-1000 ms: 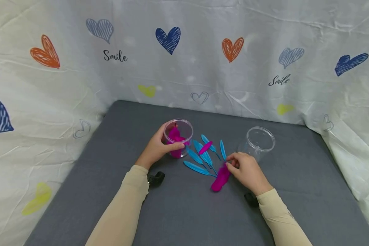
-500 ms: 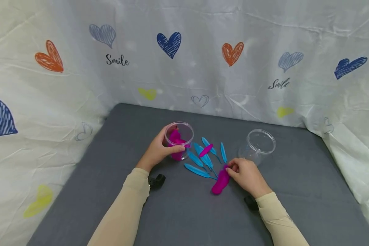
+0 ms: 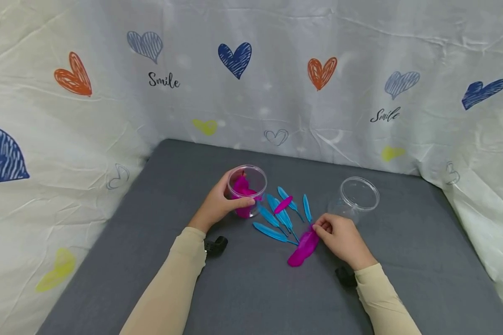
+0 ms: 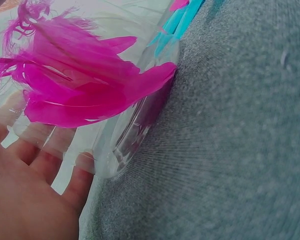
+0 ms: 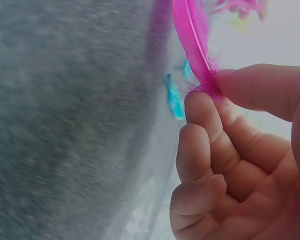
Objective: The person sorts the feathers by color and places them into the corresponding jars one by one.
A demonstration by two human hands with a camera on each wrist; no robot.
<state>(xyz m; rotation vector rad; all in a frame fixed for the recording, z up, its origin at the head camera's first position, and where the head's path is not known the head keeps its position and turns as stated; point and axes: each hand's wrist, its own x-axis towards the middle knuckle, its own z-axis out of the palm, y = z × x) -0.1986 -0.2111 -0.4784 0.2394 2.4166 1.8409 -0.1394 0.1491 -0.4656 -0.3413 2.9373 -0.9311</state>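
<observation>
Left hand (image 3: 220, 204), fingers wrapped round a clear cup (image 3: 263, 190) containing magenta feathers (image 3: 242, 187). Blue feathers (image 3: 283, 218), fanned on the table (image 3: 419, 270); one small magenta feather (image 3: 283, 204) lying across them. Larger magenta feather (image 3: 303, 247), end pinched in the fingers of the right hand (image 3: 341, 237). Second clear cup (image 3: 359, 209), just beyond that hand.

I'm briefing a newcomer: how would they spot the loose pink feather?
On the grey table, find the blue feathers between left hand and right hand. The small pink feather lies across them, unheld, its pink standing out against blue.
</observation>
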